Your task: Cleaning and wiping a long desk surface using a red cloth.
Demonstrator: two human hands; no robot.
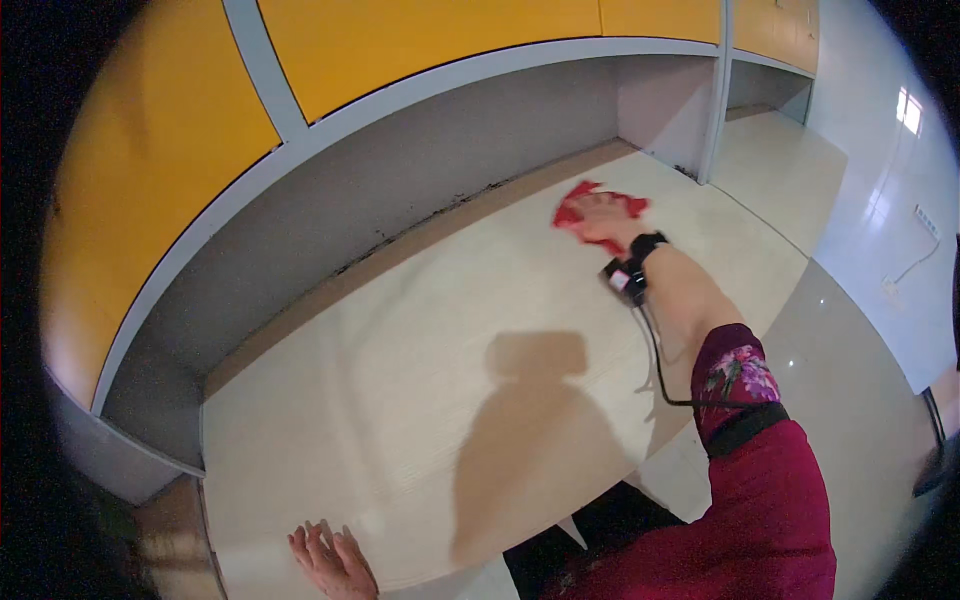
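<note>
Pressed under my right hand [602, 215] is a crumpled red cloth [568, 212], spread on a pale wood-grain desktop [390, 375] toward its far right part. The fingers lie spread over the cloth, and its edges stick out around them. On that wrist sits a black strap [646, 245] with a small black device [625, 280], from which a cable [660, 367] runs up to the sleeve. My left hand [334, 561] is at the desk's near left edge, fingers apart and holding nothing. Whether it touches the surface I cannot tell.
Yellow cabinet doors [435, 52] in a grey frame overhang the desk's back. A grey panel [420, 172] closes the rear, with dark grime along its lower edge. Another desktop [780, 165] adjoins at right. A power strip [928, 220] hangs on the white wall [870, 195].
</note>
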